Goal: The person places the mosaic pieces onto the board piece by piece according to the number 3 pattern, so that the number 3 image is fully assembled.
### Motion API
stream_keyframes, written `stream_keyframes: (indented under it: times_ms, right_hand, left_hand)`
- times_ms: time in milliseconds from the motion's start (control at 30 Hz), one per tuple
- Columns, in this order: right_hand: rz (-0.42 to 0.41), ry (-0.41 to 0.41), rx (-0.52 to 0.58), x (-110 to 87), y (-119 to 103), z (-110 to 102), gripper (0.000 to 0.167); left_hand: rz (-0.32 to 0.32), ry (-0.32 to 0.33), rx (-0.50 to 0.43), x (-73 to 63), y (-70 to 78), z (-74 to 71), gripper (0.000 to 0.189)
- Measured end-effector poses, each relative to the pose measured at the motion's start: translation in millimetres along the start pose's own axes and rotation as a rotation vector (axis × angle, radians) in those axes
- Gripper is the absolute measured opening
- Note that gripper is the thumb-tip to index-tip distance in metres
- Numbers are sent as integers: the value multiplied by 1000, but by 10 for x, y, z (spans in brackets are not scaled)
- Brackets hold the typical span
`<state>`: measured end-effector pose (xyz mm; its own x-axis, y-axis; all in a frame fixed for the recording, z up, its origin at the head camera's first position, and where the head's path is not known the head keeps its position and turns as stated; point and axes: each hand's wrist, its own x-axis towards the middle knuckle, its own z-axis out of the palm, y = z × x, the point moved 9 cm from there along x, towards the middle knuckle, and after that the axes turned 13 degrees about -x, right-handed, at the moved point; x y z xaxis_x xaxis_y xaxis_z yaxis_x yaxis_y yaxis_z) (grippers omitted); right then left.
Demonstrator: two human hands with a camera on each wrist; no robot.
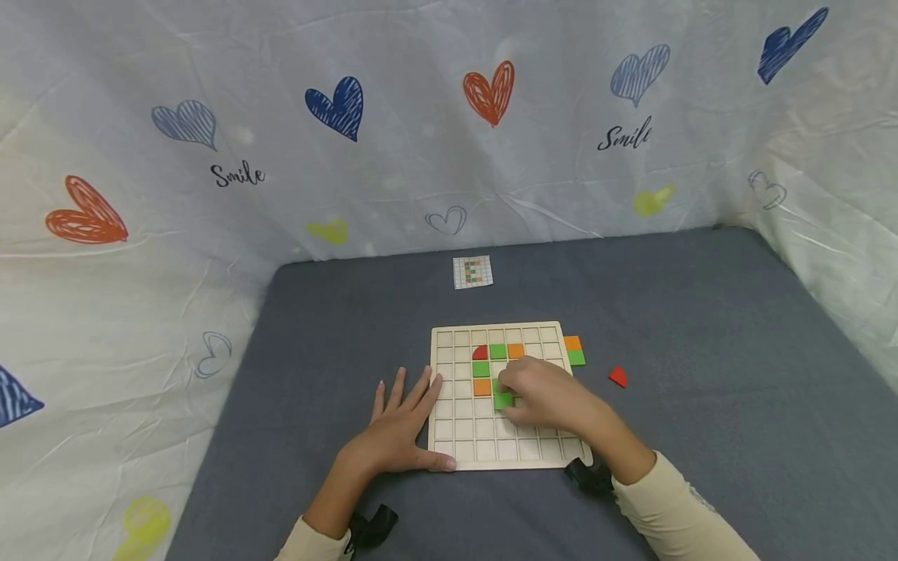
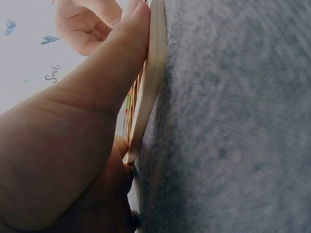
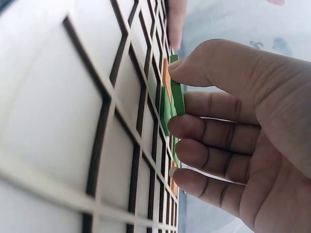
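My left hand (image 1: 394,438) lies spread at the left side of a pale wooden grid board (image 1: 463,430), its thumb on the front left corner. Over the middle of the board, my right hand (image 1: 546,394) pinches a green square tile (image 3: 178,94) between thumb and index finger. Seen from the right wrist, that tile stands tilted close over the grid, beside another green tile (image 3: 165,110) in the board. A red quarter-round tile (image 1: 480,353), green tiles (image 1: 480,368) and orange tiles (image 1: 482,386) fill some cells. Part of the grid is hidden under my right hand.
Beyond the board lies a small pattern card (image 1: 473,272). An orange tile (image 1: 572,343) and a green tile (image 1: 577,358) sit by the board's right edge, with a red tile (image 1: 618,376) farther right. A heart-printed cloth (image 1: 393,187) hangs behind the grey table (image 1: 337,327).
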<state>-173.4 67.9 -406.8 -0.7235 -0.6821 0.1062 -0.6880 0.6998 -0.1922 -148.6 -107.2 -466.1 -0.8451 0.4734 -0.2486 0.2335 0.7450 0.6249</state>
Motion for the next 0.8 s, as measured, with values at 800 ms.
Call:
stream_keyframes:
  times_ms: [800]
  right_hand:
    - [-33, 33, -106, 159, -244, 98, 24]
  left_hand:
    - [5, -10, -4, 5, -16, 6, 125]
